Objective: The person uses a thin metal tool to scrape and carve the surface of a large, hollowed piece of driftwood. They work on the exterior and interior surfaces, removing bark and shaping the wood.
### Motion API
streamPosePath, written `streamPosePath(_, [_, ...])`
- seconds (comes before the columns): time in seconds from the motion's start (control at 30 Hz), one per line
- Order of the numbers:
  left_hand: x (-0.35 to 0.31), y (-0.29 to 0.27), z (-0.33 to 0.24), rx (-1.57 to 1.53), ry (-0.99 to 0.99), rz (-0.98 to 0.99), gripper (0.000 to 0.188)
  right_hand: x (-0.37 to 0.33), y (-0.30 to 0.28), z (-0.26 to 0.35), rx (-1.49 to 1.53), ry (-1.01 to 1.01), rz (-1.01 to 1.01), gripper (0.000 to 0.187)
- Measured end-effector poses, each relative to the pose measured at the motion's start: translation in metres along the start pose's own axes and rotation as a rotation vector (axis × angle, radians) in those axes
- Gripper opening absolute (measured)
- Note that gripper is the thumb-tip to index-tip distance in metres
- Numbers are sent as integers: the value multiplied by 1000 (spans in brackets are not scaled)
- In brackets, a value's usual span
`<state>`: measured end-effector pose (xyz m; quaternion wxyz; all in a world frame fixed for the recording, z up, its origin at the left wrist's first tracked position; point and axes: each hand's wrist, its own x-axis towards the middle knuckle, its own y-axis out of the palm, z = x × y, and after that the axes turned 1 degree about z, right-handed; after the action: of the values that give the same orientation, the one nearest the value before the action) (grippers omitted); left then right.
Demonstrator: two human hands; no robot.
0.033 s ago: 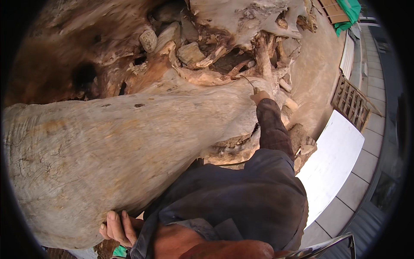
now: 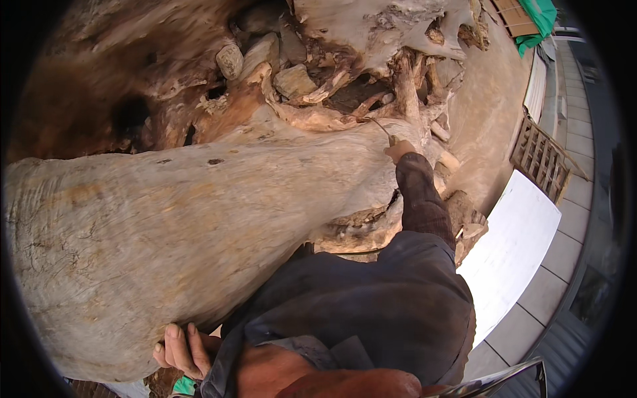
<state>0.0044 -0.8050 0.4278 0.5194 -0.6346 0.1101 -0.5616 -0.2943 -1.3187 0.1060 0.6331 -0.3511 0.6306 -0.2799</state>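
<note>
A huge trunk of pale, weathered wood lies across the view, its surface grained and cracked. My right arm reaches out to its far right end. There my right hand is closed round a short handle of a thin, bent metal tool, whose tip meets the wood beside a gnarled root. The tool's exact kind is too small to tell. At the lower left my left hand rests against the trunk's near edge, fingers slightly bent and apart, with nothing in them.
Stones sit among hollows and twisted roots at the top. To the right are a wooden pallet, a white board and grey paving tiles. A cardboard box with green sheeting stands at the upper right.
</note>
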Motion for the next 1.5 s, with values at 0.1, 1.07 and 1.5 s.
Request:
streamPosePath(0.1, [-4, 0, 4, 7, 30, 7, 9, -16, -8, 9, 118, -3, 158, 50])
streamPosePath(1.07, [-4, -7, -4, 7, -59, 91, 9, -71, -35, 119, -28, -237, 105, 52])
streamPosePath(1.5, [3, -1, -3, -28, -47, 0, 6, -157, -110, 144, 387, -431, 477, 42])
